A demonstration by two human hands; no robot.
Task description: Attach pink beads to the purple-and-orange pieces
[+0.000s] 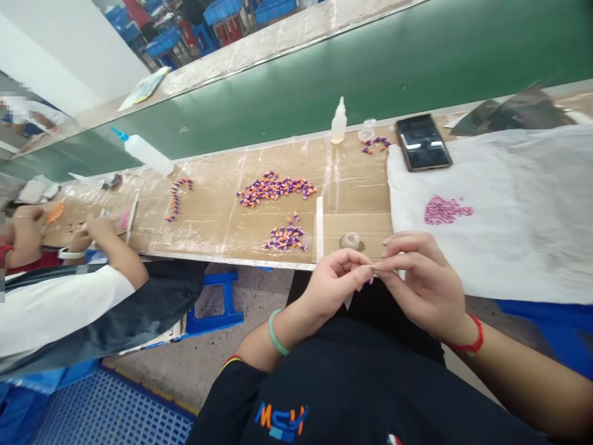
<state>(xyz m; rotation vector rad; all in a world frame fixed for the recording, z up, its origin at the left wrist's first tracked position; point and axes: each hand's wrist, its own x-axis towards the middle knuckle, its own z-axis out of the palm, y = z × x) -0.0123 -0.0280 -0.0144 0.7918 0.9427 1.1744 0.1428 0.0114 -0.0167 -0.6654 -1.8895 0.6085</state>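
Observation:
My left hand (340, 281) and my right hand (421, 278) meet fingertip to fingertip just off the table's front edge. Both are closed in a pinch around a small pink piece (371, 280), mostly hidden by the fingers. Behind them, a small round clear container (351, 240) sits on a cardboard pad (340, 224), beside a white strip (319, 228). To the right, a pile of tiny pink pieces (442, 211) lies on a white cloth (509, 247). Left of the strip are a smaller pile (286, 237) and a larger pile (275, 188) of purple and orange pieces.
A dropper bottle (339, 123) and a phone (423, 142) stand and lie along the back. Farther left are a curved row of purple-orange pieces (174, 199) and a white bottle with a blue tip (146, 153). A co-worker's arms (109, 238) are at the left. A green belt (296, 80) runs behind.

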